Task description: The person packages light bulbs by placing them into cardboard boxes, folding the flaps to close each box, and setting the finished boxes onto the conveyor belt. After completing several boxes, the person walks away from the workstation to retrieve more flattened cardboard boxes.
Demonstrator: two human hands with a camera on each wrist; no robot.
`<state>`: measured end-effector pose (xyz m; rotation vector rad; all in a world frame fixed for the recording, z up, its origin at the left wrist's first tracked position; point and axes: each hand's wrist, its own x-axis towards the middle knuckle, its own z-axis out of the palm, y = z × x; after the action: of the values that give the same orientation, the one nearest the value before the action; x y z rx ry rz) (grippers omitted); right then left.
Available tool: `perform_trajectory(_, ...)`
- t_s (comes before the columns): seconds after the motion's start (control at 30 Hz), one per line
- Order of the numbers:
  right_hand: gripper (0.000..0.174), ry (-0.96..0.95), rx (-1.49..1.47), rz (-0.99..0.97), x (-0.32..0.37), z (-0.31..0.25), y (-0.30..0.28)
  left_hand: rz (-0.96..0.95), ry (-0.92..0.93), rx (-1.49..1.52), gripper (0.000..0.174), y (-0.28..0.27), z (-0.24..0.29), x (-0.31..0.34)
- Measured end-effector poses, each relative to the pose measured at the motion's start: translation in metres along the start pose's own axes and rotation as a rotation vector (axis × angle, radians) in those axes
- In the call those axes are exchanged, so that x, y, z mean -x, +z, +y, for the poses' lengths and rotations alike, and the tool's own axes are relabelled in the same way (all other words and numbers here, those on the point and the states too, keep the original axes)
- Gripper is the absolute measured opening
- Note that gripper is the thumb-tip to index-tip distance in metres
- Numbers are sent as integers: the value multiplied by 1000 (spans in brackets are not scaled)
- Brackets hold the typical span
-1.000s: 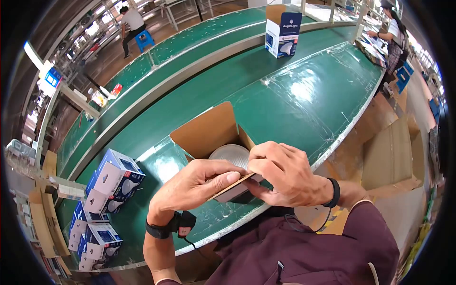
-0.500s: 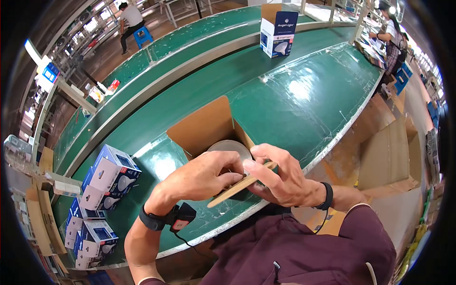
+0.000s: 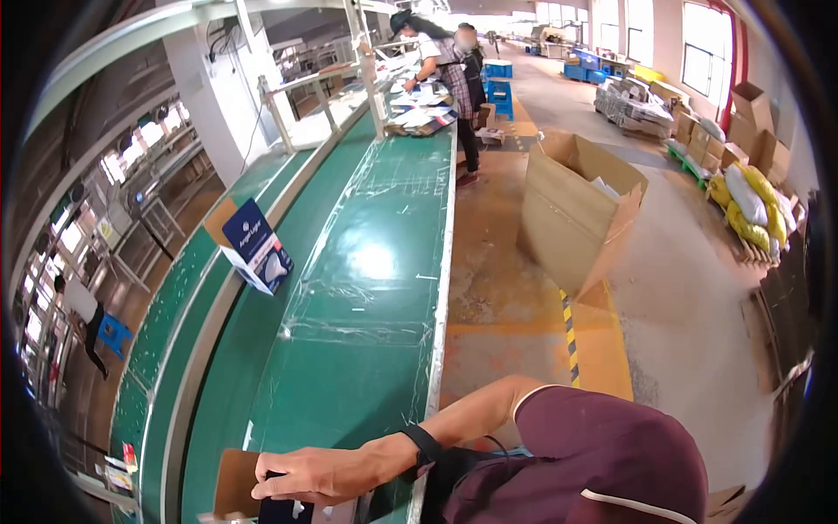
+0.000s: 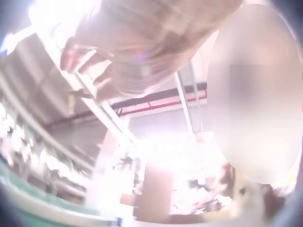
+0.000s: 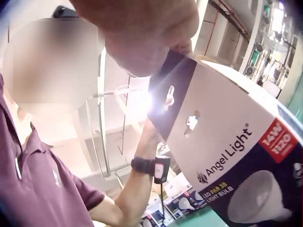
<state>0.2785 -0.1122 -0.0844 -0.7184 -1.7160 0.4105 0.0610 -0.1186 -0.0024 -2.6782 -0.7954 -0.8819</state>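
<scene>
Head view: the green counter [image 3: 375, 253], smooth and shiny under scuffed clear film, stretches away from the person. Right of it, on the floor, sits a big open carton [image 3: 567, 210] of plain brown cardboard. Farther up the counter stands a printed box [image 3: 257, 249], its brown inner flap raised.

The bulb box [image 3: 284, 511] is down at the bottom left of that view, over the near part of the counter; I can't tell whether it touches. From the right wrist it shows as a glossy, square-edged block, navy and white outside, leaning well over. Its lettering climbs to the right, the bulb picture lies toward the lower right, and its long axis can't be told, as the box is cut off. More boxes [image 5: 184, 201] lie beyond it.

The right hand [image 3: 314, 476] reaches across palm down, fingers bent over the top edge, gripping it. The left hand [image 4: 142, 42] is blurred, fingers seemingly bent; I can't tell whether it pinches anything. A black wristband [image 3: 423, 445] circles the right wrist. Smallest are the rounded slots [image 5: 192, 124] cut through the card.
</scene>
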Motion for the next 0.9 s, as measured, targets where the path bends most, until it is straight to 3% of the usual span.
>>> perform_trajectory(0.07, 35, -30, 101, -40, -4, -4, 1, -320, -256, -45, 68, 11, 37, 2)
perform_trajectory(0.17, 39, -76, 344, -177, -7, 0, -6, -172, -120, -214, 75, 30, 26, 13)
perform_trajectory(0.2, 40, -41, 399, -239, -7, -2, -8, -253, -56, -371, 82, 33, 22, 16)
perform_trajectory(0.27, 41, 25, 509, -355, -8, -7, -14, -324, -64, -192, 85, 33, 17, 15)
perform_trajectory(0.33, 37, 12, 424, -364, -8, -2, -18, -469, -139, -133, 108, 27, 22, 13)
perform_trajectory(0.4, 31, 29, 256, -342, -12, -3, -23, -556, -115, -254, 119, 21, 32, 10)
perform_trajectory(0.43, 23, 161, 111, -303, -13, -8, -25, -471, -117, -203, 120, 23, 31, 17)
perform_trajectory(0.57, 23, 162, -115, -212, -20, -30, -35, -332, -25, -665, 114, 39, 36, 36)
perform_trajectory(0.67, 20, 143, 68, -274, -22, -22, -35, -277, -38, -312, 110, 42, 35, 35)
perform_trajectory(0.7, 22, 33, 43, -241, -18, -10, -31, -256, -72, -194, 109, 41, 37, 36)
perform_trajectory(0.73, 22, 126, -109, -270, -19, -9, -34, -114, -192, -76, 84, 50, 39, 45)
perform_trajectory(0.77, 23, 231, -179, -326, -23, -22, -45, 4, -140, -128, 104, 63, 37, 43)
perform_trajectory(0.8, 23, 258, -143, -348, -21, -24, -46, 8, -140, -62, 98, 71, 33, 50)
perform_trajectory(0.83, 25, 157, 75, -387, -13, -11, -44, -95, -174, -34, 85, 65, 35, 44)
perform_trajectory(0.87, 28, 268, 277, -565, -17, -28, -46, -92, -129, -92, 73, 75, 26, 52)
perform_trajectory(0.9, 30, 130, 345, -544, -8, -24, -40, -112, -115, -54, 69, 75, 20, 49)
